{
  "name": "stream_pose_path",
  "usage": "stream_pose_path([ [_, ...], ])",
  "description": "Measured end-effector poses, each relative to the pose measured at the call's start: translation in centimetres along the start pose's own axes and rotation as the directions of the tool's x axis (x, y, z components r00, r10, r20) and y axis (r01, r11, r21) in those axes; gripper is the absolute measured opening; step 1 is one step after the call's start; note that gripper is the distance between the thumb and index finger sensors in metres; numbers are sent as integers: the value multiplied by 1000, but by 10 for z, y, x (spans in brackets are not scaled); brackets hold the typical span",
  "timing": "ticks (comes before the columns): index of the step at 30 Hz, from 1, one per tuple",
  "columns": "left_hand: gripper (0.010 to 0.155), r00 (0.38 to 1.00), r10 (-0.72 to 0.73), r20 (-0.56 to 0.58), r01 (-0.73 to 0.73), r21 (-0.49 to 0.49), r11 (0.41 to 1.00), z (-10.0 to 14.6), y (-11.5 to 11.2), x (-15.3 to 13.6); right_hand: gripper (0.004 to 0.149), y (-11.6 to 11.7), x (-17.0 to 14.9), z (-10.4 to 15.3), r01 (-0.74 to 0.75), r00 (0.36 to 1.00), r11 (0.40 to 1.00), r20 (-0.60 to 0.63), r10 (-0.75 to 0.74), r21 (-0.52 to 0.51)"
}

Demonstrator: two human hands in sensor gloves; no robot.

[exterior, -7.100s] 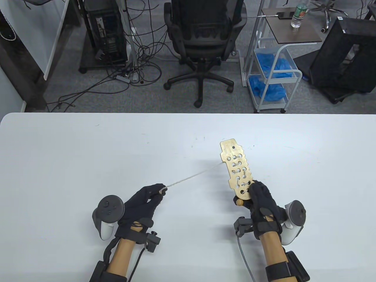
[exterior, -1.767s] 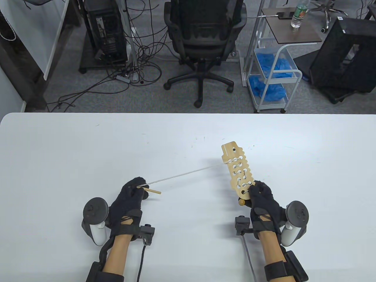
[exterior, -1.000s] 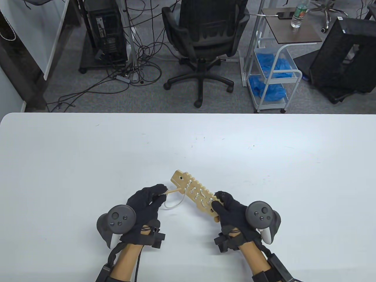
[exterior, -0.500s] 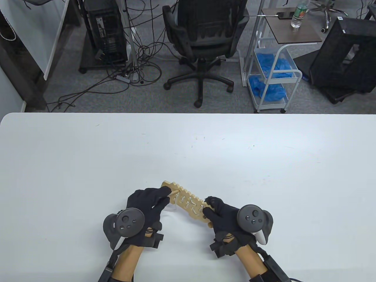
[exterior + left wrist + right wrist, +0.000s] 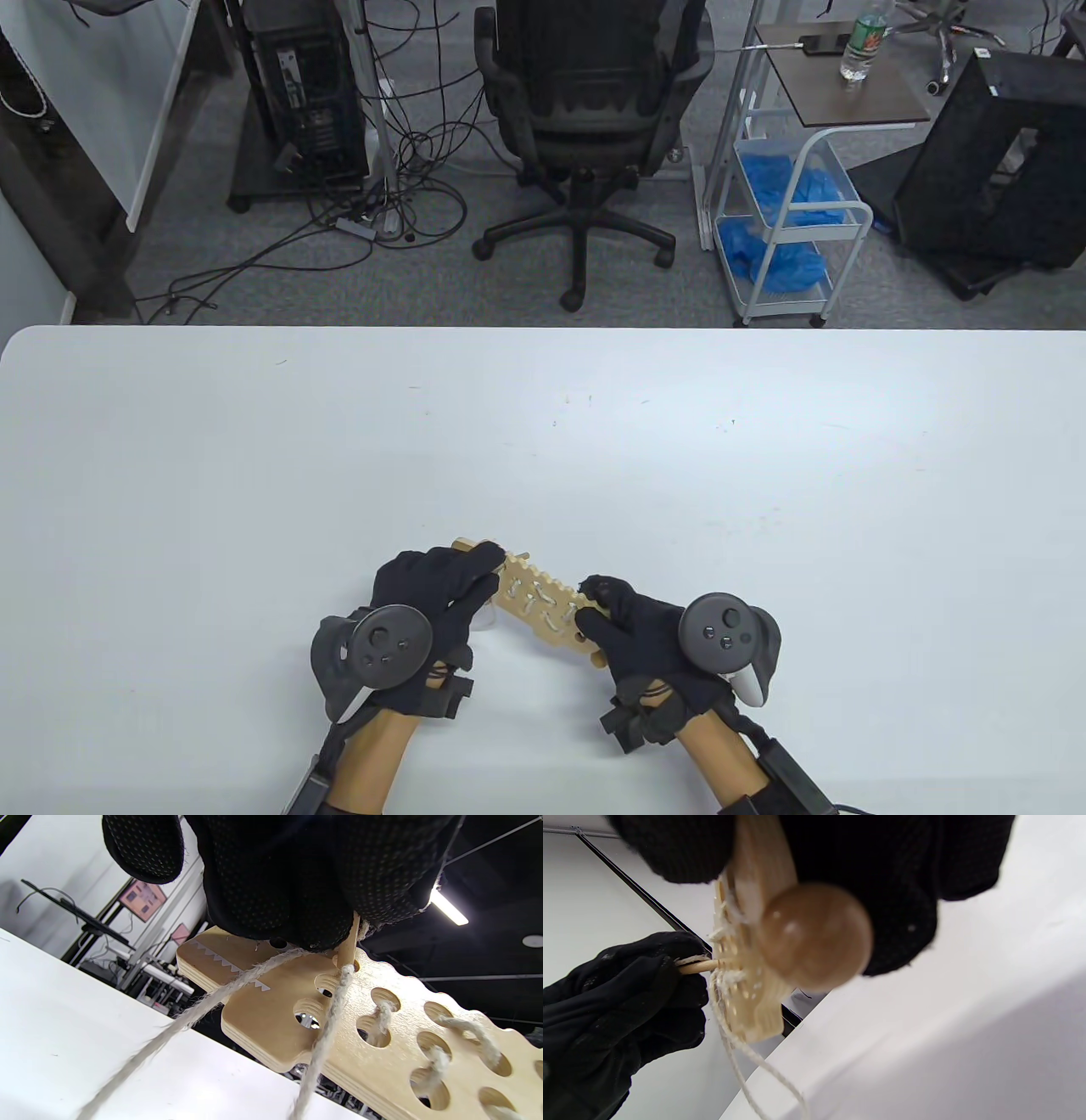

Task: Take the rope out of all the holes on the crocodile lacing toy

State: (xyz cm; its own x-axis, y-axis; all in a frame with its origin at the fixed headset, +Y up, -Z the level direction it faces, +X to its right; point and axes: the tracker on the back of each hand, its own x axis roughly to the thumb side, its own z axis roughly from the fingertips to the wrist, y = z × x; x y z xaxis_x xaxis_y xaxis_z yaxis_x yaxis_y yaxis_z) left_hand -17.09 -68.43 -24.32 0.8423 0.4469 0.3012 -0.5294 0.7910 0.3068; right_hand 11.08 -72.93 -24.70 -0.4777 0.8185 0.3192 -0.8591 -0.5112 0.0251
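toy: crocodile lacing toy [image 5: 543, 604], pale plywood board, scalloped edges, rows of holes, lower centre of table view, raised off the table, slanting up-left
rope: rope [image 5: 326, 1035] off-white, laced through several holes, slack loop hanging below
needle: wooden needle [image 5: 348, 948] tip entering a hole near the head

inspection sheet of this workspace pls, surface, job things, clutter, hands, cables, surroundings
surface: white table, a few small specks.
job's things: wooden crocodile held off the table between both hands; rope still laced through several holes, loose loop hanging below; wooden needle poked into a hole near the head; ball at the tail end.
clutter: nothing seen on the table.
grippers: left hand pinches the needle; right hand grips the tail end.
cables: leads run from each wrist off the bottom edge; tangled cables on the floor.
surroundings: office chair, PC tower, cart with blue bags, bottle.
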Motion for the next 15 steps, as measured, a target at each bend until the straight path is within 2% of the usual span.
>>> stream_pose_path([
  [5,46,1000,22,10,-22,-12,1000,0,-1,0,46,0,0,0,20,1000,1000,-10,-20,0],
  [8,76,999,33,22,-33,-17,999,0,-2,0,46,-1,-1,0,58,998,998,-29,-59,-8],
  [9,80,999,38,17,-38,-8,999,0,0,-1,46,-2,-2,0,68,997,998,-35,-69,-14],
  [11,84,998,61,3,-61,14,998,1,3,-3,46,-4,-2,0,76,996,997,-40,-77,-25],
  [15,82,987,142,-71,-137,82,987,1,12,-13,46,-11,-1,0,122,991,991,-53,-125,-59],
])
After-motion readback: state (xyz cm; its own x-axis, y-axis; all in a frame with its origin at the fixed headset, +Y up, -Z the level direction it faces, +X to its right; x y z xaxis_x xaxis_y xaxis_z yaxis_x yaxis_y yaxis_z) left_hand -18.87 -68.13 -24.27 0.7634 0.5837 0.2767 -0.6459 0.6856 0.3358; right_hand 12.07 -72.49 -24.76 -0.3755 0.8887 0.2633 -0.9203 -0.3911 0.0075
